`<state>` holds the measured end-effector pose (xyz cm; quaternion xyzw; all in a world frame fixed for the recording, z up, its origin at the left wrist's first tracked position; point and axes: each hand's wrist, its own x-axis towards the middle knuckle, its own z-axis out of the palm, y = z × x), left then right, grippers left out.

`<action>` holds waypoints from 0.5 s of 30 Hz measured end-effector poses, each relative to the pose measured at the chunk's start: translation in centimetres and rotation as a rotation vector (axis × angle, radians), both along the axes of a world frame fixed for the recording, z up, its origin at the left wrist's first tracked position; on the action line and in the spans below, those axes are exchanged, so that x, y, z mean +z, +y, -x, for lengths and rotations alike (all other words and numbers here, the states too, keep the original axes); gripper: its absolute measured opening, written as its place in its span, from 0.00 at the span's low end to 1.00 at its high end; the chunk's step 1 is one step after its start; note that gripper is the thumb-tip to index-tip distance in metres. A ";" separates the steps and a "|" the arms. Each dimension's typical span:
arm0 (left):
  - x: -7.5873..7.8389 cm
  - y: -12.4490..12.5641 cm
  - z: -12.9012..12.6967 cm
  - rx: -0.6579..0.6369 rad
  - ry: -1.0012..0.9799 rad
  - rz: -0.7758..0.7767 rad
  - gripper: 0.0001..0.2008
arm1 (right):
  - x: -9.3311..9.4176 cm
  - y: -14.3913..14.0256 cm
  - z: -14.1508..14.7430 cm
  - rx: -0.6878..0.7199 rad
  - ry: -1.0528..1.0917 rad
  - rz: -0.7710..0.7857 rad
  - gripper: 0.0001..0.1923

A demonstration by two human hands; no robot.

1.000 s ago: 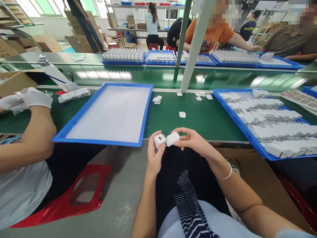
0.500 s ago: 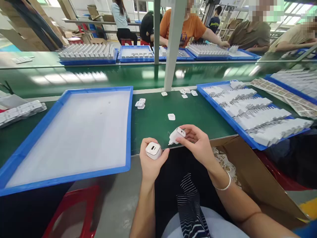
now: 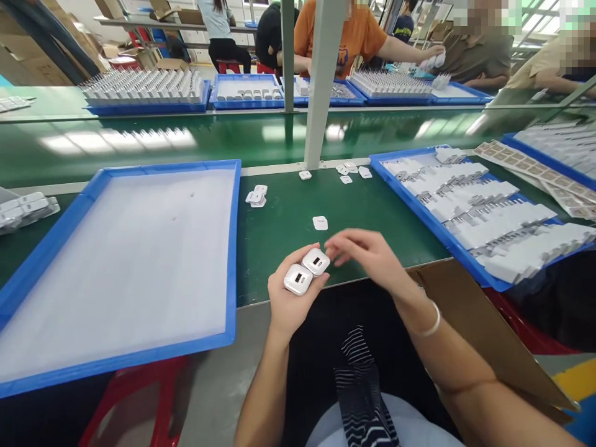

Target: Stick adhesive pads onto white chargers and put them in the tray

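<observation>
Two white USB chargers sit side by side in my left hand (image 3: pixel 286 313), their port faces turned up toward me. The nearer charger (image 3: pixel 298 280) lies against my palm, and the second charger (image 3: pixel 316 262) touches it on the right, with my fingers and thumb closed around the pair. Just beside the second charger is my right hand (image 3: pixel 370 253), fingers bent and apart, holding nothing visible. A white square piece (image 3: pixel 320 223) lies on the green table (image 3: pixel 284 242) beyond my hands.
A blue-rimmed tray (image 3: pixel 231 261) with a white lining stands left. At right, another blue tray (image 3: pixel 419 202) holds rows of white chargers. Small white pieces (image 3: pixel 256 196) lie near the table's back. An open cardboard box (image 3: pixel 484 329) is below right. Across the line, co-workers (image 3: pixel 321 37) sit.
The second charger has passed from my right hand into my left, beside the first. My right hand has let go and drawn slightly away. The view has shifted a little.
</observation>
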<state>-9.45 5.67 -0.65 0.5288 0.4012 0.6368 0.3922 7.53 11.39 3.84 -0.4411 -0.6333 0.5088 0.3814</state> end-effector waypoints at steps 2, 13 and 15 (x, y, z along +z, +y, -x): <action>-0.1 -0.3 0.3 -0.057 -0.038 0.028 0.22 | -0.4 3.8 -0.5 -0.060 -0.230 -0.100 0.14; 0.0 0.1 0.7 -0.108 0.069 -0.026 0.21 | -0.4 10.4 0.4 0.109 -0.580 -0.031 0.13; 0.1 0.3 0.8 -0.067 0.114 -0.053 0.21 | -0.3 9.3 0.1 0.124 -0.510 -0.024 0.12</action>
